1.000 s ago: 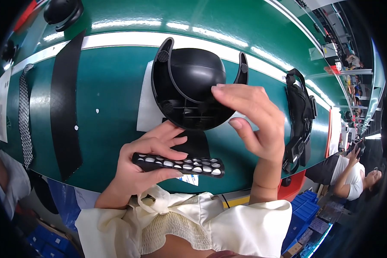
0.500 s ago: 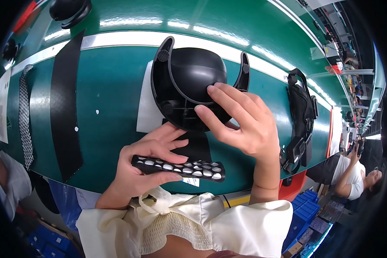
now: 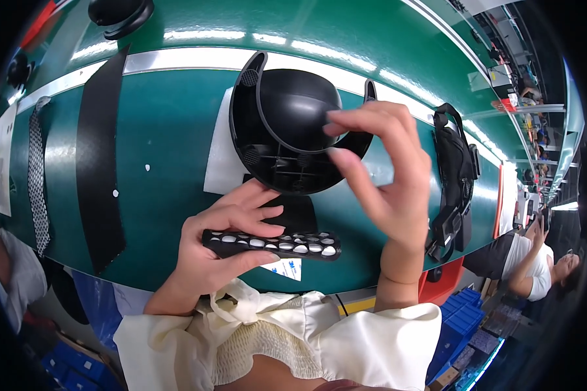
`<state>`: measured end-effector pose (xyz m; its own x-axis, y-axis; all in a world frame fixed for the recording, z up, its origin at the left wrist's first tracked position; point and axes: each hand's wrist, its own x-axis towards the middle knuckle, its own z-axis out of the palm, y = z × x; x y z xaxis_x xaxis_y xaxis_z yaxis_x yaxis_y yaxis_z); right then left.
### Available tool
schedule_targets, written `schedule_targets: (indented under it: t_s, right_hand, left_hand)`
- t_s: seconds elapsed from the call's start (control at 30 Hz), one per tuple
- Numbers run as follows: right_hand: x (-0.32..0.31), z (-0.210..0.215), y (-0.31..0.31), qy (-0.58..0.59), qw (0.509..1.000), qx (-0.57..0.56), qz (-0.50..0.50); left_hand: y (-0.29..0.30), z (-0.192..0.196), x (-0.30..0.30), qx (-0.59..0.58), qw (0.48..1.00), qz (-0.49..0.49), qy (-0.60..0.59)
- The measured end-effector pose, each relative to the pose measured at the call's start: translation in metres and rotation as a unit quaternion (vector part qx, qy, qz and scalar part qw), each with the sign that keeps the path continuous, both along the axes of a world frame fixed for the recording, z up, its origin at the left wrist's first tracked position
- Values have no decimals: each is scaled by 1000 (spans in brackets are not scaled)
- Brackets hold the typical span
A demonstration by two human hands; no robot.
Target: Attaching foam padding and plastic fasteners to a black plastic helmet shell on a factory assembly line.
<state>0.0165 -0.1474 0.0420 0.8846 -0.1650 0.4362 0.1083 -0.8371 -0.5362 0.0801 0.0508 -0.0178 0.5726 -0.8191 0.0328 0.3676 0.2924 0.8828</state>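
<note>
My left hand (image 3: 218, 242) grips a black strip (image 3: 274, 244) studded with rows of round white dots, thumb below and fingers above. Some of its outstretched fingers reach the bottom edge of a glossy black, helmet-like plastic shell (image 3: 300, 104). The shell has a dome and a curved rim with two upright horns. Round textured pads (image 3: 248, 77) show on the inside of the rim. Over the shell's right side, my right hand (image 3: 391, 163) is raised with thumb and forefinger apart; I see nothing between them. It hides part of the right horn.
Under the shell lies a white sheet (image 3: 218, 153) on the green table (image 3: 163, 215). Leftward are a long black strip (image 3: 101, 169) and a dotted strip (image 3: 38, 176). A black strapped pouch (image 3: 454, 169) lies right. Another black shell (image 3: 119, 16) sits far left. People are at both sides.
My right hand has lifted off the shell and its thumb and fingers have drawn back to the right. The dotted strip in my left hand has tilted slightly. The far-left shell has shifted right.
</note>
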Motion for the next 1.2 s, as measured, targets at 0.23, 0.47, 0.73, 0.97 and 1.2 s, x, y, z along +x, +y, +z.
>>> schedule_targets:
  t_s: [0.23, 0.47, 0.73, 0.97, 1.2]
  right_hand:
    - [7, -7, 7, 10, 1000, -15, 11]
    - [1, 0, 5, -13, 999, 13, 29]
    - [-13, 2, 36, -15, 987, -59, 151]
    - [-20, 10, 43, -16, 985, -119, 126]
    - [-18, 4, 39, -35, 985, -95, 143]
  left_hand:
    - [-2, 0, -1, -4, 1000, -7, 19]
    - [-2, 6, 1, 26, 995, -30, -93]
    - [4, 11, -13, 115, 954, 95, -258]
    - [3, 9, -12, 97, 919, 100, -368]
    - [5, 5, -11, 98, 895, 113, -420]
